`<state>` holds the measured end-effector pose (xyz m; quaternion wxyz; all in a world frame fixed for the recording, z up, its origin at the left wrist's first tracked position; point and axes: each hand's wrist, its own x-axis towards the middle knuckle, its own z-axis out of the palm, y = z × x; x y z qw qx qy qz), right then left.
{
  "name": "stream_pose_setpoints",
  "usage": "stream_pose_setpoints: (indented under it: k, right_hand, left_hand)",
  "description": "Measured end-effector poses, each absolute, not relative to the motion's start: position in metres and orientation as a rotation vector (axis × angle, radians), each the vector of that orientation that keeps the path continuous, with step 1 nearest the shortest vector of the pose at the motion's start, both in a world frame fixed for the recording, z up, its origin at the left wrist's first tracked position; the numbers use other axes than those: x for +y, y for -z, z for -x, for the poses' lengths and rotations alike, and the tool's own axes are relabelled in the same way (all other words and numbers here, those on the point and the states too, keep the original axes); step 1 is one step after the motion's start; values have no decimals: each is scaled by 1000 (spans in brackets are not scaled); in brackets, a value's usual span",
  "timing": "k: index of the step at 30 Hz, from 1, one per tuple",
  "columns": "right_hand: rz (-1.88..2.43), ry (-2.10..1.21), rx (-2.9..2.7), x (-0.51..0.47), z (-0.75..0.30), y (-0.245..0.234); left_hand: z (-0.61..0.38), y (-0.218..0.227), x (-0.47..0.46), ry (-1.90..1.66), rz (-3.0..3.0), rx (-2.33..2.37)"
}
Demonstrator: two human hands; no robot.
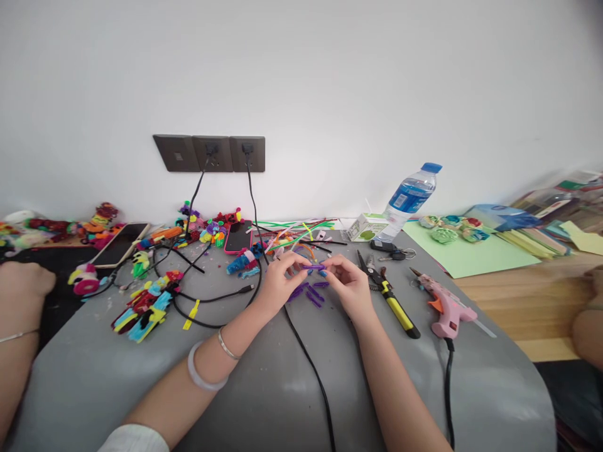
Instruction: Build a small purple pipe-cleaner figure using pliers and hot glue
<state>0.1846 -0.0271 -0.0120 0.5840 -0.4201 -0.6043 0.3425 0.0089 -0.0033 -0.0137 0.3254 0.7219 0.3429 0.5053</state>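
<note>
Both my hands meet over the middle of the grey table (264, 383). Between their fingertips lies a short purple pipe cleaner piece (313, 267). My left hand (282, 282) pinches its left end, and my right hand (351, 285) pinches its right end. Just below the fingers, several purple pipe cleaner pieces (315, 298) rest on the table. To the right of my right hand are yellow-and-black pliers (396, 307). A pink glue gun (450, 311) lies farther right, its nozzle pointing away from me.
Black cables (306, 351) cross the table. Colourful pipe cleaner figures (146, 304) and phones (238, 237) lie left. Behind my hands are loose pipe cleaners (296, 229), a small box (367, 227) and a water bottle (407, 201). Other people's arms (19, 339) show at both edges.
</note>
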Motion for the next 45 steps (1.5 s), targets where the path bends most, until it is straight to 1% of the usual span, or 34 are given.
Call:
stream_pose_setpoints:
  k: [9, 22, 27, 35, 45]
  right_hand:
    - [992, -805, -1415, -26, -185, 13]
    - [988, -780, -1414, -27, -184, 12]
    - [999, -742, -1385, -25, -187, 16]
    - [1032, -806, -1389, -23, -186, 18]
    - [1032, -826, -1401, -23, -186, 15]
  left_hand:
    - [-8, 14, -3, -1346, -1912, 891]
    - [-9, 7, -8, -1250, -1915, 876]
    - [-10, 10, -7, -1272, -1890, 934]
    - [-8, 9, -6, -1340, -1840, 989]
    - [-8, 9, -6, -1325, -1799, 1022]
